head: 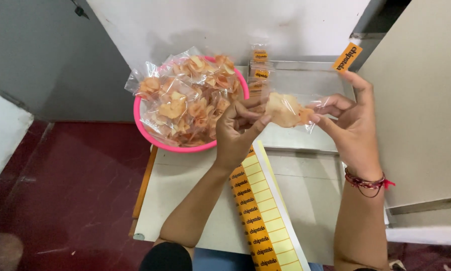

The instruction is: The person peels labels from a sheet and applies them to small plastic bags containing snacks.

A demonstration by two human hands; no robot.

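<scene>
pale tabletop (195,195) against a white wall, dark red floor to the left. both hands meet above it on one small clear packet of chips (287,110): the left hand (238,131) pinches its near end between thumb and fingertips, the right hand (353,120) closes on the far end, so the packet hangs taut and level between them, off the table. an orange sticker (347,56) clings to the raised right fingertip, kept clear of the plastic. behind the left hand sits a pink bowl (144,128) heaped with similar filled packets, within easy reach. a yellow and orange sticker sheet (258,211) lies flat between the forearms, running toward the person. a red thread bracelet (367,181) circles the right wrist.
</scene>
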